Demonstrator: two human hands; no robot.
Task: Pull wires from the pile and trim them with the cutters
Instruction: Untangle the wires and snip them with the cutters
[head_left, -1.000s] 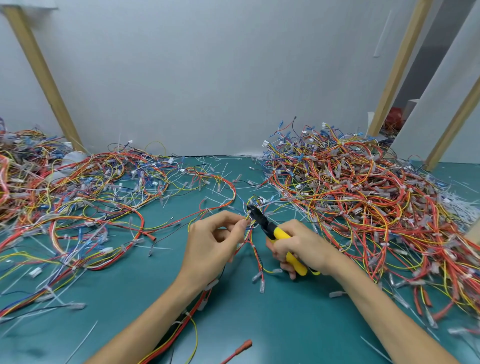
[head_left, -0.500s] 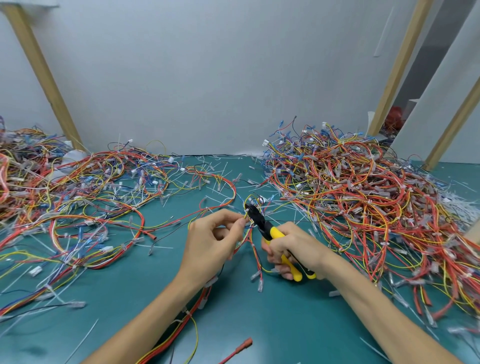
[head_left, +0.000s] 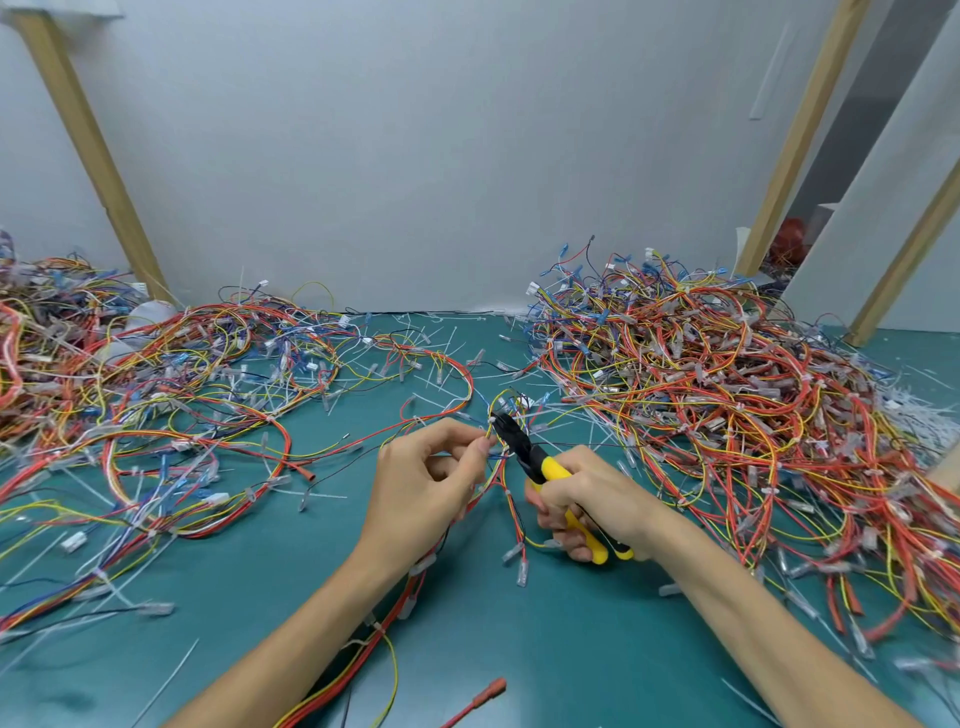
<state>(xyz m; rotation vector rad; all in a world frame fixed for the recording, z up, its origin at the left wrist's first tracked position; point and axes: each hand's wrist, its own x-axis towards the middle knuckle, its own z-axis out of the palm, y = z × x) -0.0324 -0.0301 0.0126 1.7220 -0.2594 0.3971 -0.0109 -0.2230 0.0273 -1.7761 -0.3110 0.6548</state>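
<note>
My left hand (head_left: 426, 480) pinches a thin bundle of red, yellow and blue wires (head_left: 511, 506) between thumb and fingertips at table centre. The bundle trails down under my left forearm. My right hand (head_left: 587, 501) grips the yellow-handled cutters (head_left: 550, 470); their black jaws sit on the wires right beside my left fingertips. A big tangled pile of wires (head_left: 727, 405) lies to the right, touching the held bundle's far end.
A second spread of wires (head_left: 156, 395) covers the left of the green table (head_left: 545, 649). White cable-tie offcuts lie scattered at the back. A loose red terminal wire (head_left: 480, 699) lies near the front edge. Wooden posts lean against the wall behind.
The cutters' handles have closed slightly in my right hand, and both hands have drifted a little left. The jaws stay at the wires by my left fingertips.
</note>
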